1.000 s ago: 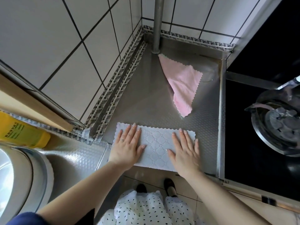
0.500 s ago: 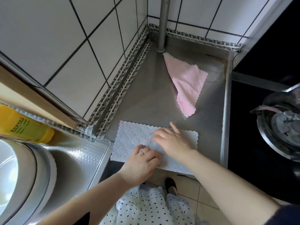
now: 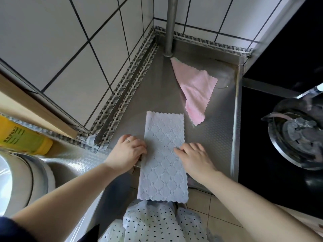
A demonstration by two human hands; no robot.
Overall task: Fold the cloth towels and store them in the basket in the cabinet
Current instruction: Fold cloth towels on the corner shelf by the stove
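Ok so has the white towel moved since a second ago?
Yes. The white towel was lying sideways along the counter's front edge; now it is turned lengthwise, its far end pointing toward the pipe and its near end hanging over the counter edge.

A folded towel (image 3: 163, 154) lies lengthwise at centre frame on the steel counter (image 3: 215, 137), its near end hanging past the counter edge; the left hand (image 3: 127, 151) sits at its left edge, the right hand (image 3: 194, 156) on its right edge; a second towel (image 3: 195, 89) lies behind, upper right of it; a pipe (image 3: 170, 25) stands in the far corner; a stove burner (image 3: 297, 133) at right; a bottle (image 3: 21, 137) at left.
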